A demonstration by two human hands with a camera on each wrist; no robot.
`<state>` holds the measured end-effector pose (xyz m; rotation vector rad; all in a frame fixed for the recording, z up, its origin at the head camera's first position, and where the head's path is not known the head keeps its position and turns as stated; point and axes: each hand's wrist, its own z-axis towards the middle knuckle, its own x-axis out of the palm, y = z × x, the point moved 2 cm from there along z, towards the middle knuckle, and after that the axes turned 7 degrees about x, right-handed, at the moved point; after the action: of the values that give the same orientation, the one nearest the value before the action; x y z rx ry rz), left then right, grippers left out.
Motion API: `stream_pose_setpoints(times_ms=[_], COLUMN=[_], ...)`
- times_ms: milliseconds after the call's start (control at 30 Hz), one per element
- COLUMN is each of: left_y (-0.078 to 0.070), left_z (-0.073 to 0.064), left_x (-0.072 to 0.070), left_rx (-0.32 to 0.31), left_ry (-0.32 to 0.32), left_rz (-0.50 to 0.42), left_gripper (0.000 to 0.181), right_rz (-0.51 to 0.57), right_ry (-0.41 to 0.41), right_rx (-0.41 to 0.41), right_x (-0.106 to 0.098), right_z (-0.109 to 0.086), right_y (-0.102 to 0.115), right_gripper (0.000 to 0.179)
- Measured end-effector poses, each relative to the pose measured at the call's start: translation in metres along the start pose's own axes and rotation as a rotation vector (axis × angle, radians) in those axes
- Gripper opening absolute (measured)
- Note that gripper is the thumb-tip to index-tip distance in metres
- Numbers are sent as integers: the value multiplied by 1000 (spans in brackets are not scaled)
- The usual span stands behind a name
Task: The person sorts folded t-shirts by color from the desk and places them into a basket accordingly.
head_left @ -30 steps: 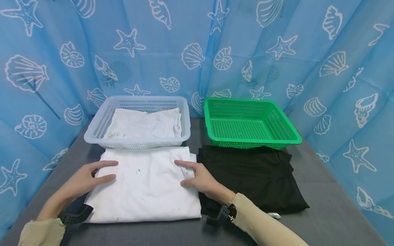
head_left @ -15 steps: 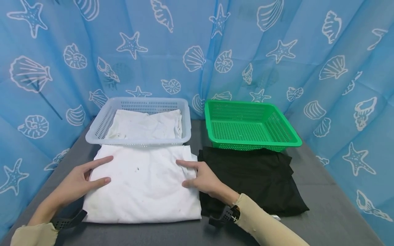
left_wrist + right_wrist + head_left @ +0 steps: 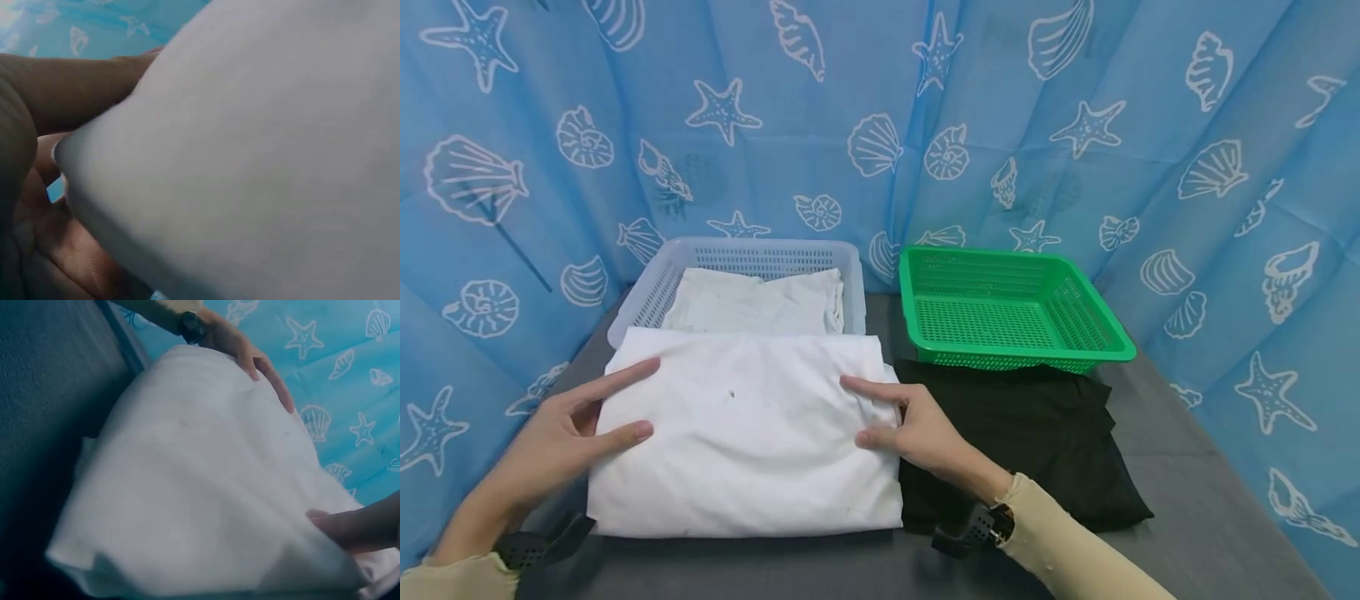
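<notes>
A folded white cloth point(image 3: 745, 450), thick and with a small dark spot, is held between both hands and bulges up off the table. My left hand point(image 3: 561, 437) grips its left edge, thumb and index finger on top; in the left wrist view the palm shows beneath the fabric. Its right edge is gripped by my right hand point(image 3: 928, 429), thumb and index finger likewise on top, the other fingers hidden below. The cloth's far edge overlaps the front of a pale plastic basket point(image 3: 853, 287), where another folded white cloth point(image 3: 752, 300) lies.
A green basket point(image 3: 1015, 350) with nothing in it stands at the back right. Folded black cloth point(image 3: 1037, 442) lies in front of it, under my right forearm. A blue curtain point(image 3: 985, 100) with shell prints hangs behind and beside the grey table point(image 3: 1195, 467).
The white cloth has risen off the table and shifted slightly toward the pale basket, now covering its front rim. My left hand has moved outward to the left, and my right hand slightly right.
</notes>
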<state>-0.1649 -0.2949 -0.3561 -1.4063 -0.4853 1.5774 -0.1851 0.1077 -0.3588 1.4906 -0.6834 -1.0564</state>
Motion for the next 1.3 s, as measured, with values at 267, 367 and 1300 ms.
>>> stream_pose_setpoints(times_ms=[267, 367, 1300], left_y=[-16, -21, -7], left_z=[17, 26, 172], left_x=[-5, -7, -53], left_rx=[54, 71, -44], left_ry=[-19, -24, -45], left_rz=[-19, -61, 111], left_gripper=[69, 69, 77], right_rz=[-92, -96, -33], right_ry=[-37, -45, -246], right_rx=[-40, -45, 137], right_x=[-21, -29, -60], right_z=[11, 20, 168], right_y=[16, 24, 48], right_gripper=[61, 62, 67])
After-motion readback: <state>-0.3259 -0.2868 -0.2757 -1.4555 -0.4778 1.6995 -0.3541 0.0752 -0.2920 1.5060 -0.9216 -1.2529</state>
